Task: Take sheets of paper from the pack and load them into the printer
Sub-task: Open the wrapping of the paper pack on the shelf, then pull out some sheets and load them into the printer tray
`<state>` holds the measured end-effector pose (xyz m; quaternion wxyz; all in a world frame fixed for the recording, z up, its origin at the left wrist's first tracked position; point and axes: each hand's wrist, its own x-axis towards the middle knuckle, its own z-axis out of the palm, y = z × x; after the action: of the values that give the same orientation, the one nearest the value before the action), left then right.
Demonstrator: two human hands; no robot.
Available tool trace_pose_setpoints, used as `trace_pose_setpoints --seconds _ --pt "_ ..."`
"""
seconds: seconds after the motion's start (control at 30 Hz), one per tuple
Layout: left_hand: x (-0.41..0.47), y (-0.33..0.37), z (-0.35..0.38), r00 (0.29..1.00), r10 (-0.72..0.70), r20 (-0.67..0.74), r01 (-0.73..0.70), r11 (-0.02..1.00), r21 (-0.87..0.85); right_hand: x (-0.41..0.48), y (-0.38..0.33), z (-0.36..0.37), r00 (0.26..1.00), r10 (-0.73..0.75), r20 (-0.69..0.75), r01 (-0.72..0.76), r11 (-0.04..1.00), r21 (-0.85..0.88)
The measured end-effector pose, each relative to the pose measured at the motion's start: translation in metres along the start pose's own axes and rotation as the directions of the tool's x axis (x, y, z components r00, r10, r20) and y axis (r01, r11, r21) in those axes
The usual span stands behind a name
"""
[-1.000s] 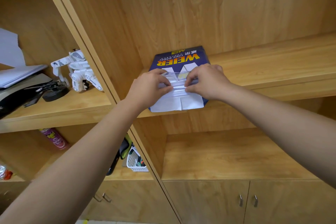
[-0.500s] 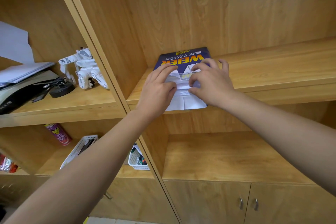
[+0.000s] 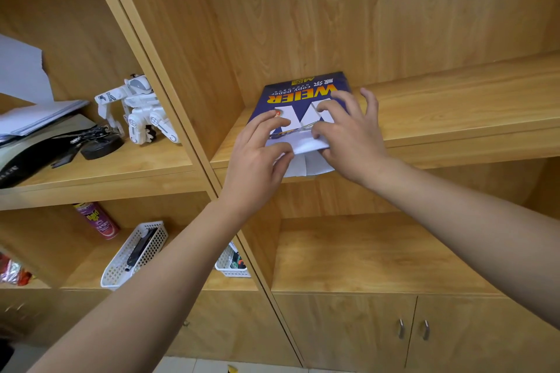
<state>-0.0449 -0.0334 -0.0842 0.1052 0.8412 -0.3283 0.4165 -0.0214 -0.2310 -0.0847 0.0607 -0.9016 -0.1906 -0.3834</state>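
Observation:
A blue pack of copy paper [image 3: 303, 91] lies flat on the wooden shelf [image 3: 454, 106], its near end over the shelf's front edge. The wrapper's white folded end flap [image 3: 306, 144] is loose at that end. My left hand [image 3: 257, 160] pinches the flap's left side, fingers on top and thumb at its edge. My right hand [image 3: 353, 142] lies on the pack's right side with its fingers spread and its thumb on the flap. The printer [image 3: 27, 148], dark with white sheets on it, stands at the far left on the neighbouring shelf.
A white toy robot [image 3: 142, 112] and a black cable bundle [image 3: 97, 142] sit beside the printer. Below are a spray can [image 3: 97, 219] and two white baskets [image 3: 136, 254]. A vertical divider [image 3: 181, 118] separates the two bays. Closed cabinet doors [image 3: 413, 328] are at the bottom.
Both hands have slid further up onto the pack and their fingers have spread. The white flap now shows less past the shelf edge. The view has shifted, showing more of the left bay.

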Motion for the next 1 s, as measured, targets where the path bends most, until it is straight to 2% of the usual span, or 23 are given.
trace_pose_setpoints --seconds 0.1,0.2,0.3,0.37,0.43,0.53,0.6,0.67,0.73,0.8,1.0 --pt "-0.011 0.000 -0.002 0.999 -0.037 0.002 0.037 0.999 -0.001 -0.009 -0.005 -0.001 0.999 -0.030 -0.026 0.030 0.999 0.012" --pt "-0.017 -0.001 -0.002 0.997 -0.067 -0.037 0.066 0.998 -0.014 -0.030 -0.008 -0.008 0.993 -0.017 -0.117 0.027 0.996 0.088" --pt "-0.020 0.001 -0.001 0.994 -0.083 -0.066 0.081 0.996 -0.026 -0.056 -0.008 -0.020 0.949 0.216 -0.231 -0.122 0.925 0.360" --pt "-0.021 0.002 -0.002 0.994 -0.081 -0.073 0.078 0.996 -0.043 -0.069 -0.005 -0.030 0.871 0.432 -0.235 -0.224 0.774 0.593" --pt "-0.025 0.002 -0.003 0.995 -0.075 -0.068 0.071 0.995 -0.063 -0.075 0.000 -0.037 0.802 0.584 -0.125 -0.309 0.585 0.750" --pt "-0.031 0.002 -0.006 0.996 -0.070 -0.060 0.064 0.994 -0.089 -0.077 0.000 -0.046 0.658 0.733 0.175 -0.445 0.190 0.875" --pt "-0.037 0.003 -0.011 0.996 -0.062 -0.059 0.055 0.993 -0.105 -0.074 -0.003 -0.053 0.560 0.714 0.420 -0.575 -0.030 0.818" --pt "-0.043 0.008 -0.016 0.998 -0.046 -0.050 0.040 0.993 -0.114 -0.070 -0.006 -0.057 0.479 0.626 0.615 -0.670 -0.191 0.717" --pt "-0.052 0.012 -0.020 0.999 -0.036 -0.037 0.031 0.990 -0.136 -0.067 -0.008 -0.059 0.448 0.553 0.702 -0.689 -0.286 0.666" --pt "-0.063 0.018 -0.024 0.999 -0.040 -0.028 0.035 0.986 -0.163 -0.067 -0.012 -0.059 0.447 0.507 0.737 -0.690 -0.328 0.645" --pt "-0.100 0.039 -0.043 0.997 -0.076 0.012 0.077 0.970 -0.231 -0.071 -0.020 -0.060 0.414 0.530 0.740 -0.740 -0.278 0.613"
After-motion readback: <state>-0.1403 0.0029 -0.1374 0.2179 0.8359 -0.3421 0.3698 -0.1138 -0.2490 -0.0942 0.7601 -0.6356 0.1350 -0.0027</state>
